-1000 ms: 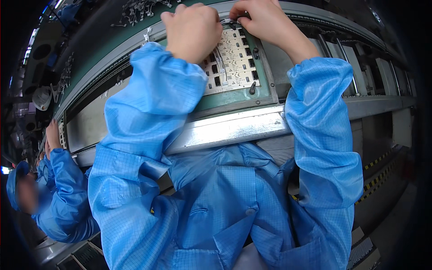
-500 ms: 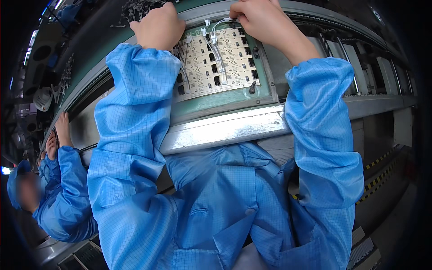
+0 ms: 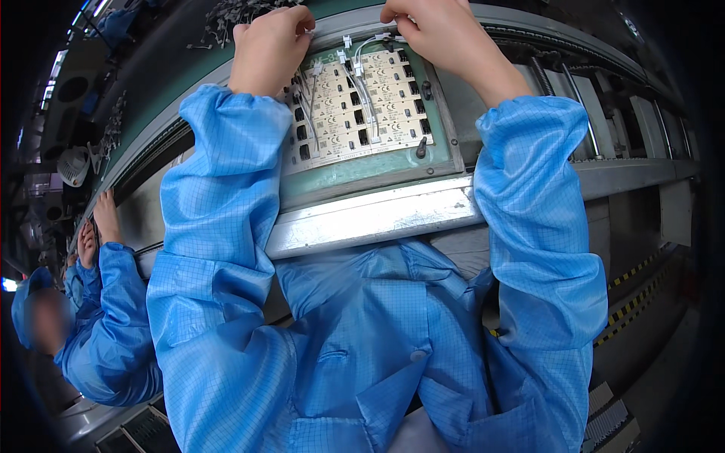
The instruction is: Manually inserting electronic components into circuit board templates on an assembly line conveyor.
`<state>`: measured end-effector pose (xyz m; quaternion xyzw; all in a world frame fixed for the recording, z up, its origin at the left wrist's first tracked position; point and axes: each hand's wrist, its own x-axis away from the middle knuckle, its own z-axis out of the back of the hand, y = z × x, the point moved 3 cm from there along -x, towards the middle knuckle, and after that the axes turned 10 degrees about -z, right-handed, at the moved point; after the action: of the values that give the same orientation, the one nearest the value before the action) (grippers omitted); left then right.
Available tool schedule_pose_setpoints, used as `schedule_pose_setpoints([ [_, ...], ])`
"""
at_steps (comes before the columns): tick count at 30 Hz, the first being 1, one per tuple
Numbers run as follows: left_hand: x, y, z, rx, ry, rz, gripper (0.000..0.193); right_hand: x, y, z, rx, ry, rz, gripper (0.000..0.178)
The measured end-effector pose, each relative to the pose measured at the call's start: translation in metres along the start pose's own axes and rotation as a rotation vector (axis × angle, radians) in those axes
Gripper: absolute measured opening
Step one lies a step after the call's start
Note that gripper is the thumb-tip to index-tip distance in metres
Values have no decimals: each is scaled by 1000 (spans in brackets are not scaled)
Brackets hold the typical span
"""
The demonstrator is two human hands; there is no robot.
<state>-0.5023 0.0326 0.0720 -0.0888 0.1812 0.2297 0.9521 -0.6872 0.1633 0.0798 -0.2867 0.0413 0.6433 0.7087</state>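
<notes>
A panel of pale circuit boards [image 3: 340,121] with black components lies in a green fixture plate [image 3: 377,161]. White wires with small connectors [image 3: 368,106] run across the boards, some reaching past the panel's far edge. My left hand [image 3: 269,51] is over the far left corner of the fixture, its fingers curled together at the tips. Beyond the far right corner is my right hand [image 3: 445,36], thumb and forefinger bent toward each other close to a white connector [image 3: 382,36]. Whatever either hand pinches is too small or hidden to make out.
A metal rail [image 3: 377,217] runs between my body and the fixture. More wired parts [image 3: 226,19] lie heaped on the green surface at far left. A co-worker in blue [image 3: 106,325] works at the left. Rods and a spring [image 3: 541,74] are at the right.
My left hand has turned and shifted slightly, so its curled fingertips now show. My right hand has moved a little to the left. The boards look the same.
</notes>
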Motion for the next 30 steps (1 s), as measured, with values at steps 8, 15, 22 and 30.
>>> schedule_pose_setpoints([
  [8, 12, 24, 18, 173, 119, -530, 19, -3, 7, -14, -20, 72, 62, 20],
  [15, 9, 27, -1, 262, 117, -519, 19, 4, 3, 1, -54, 39, 27, 18],
  [22, 16, 30, -4, 430, 103, -306, 20, 8, 6, -1, -63, 30, 41, 19],
  [30, 21, 13, -2, 526, 116, -105, 20, 12, -3, 4, -73, 53, 34, 18],
])
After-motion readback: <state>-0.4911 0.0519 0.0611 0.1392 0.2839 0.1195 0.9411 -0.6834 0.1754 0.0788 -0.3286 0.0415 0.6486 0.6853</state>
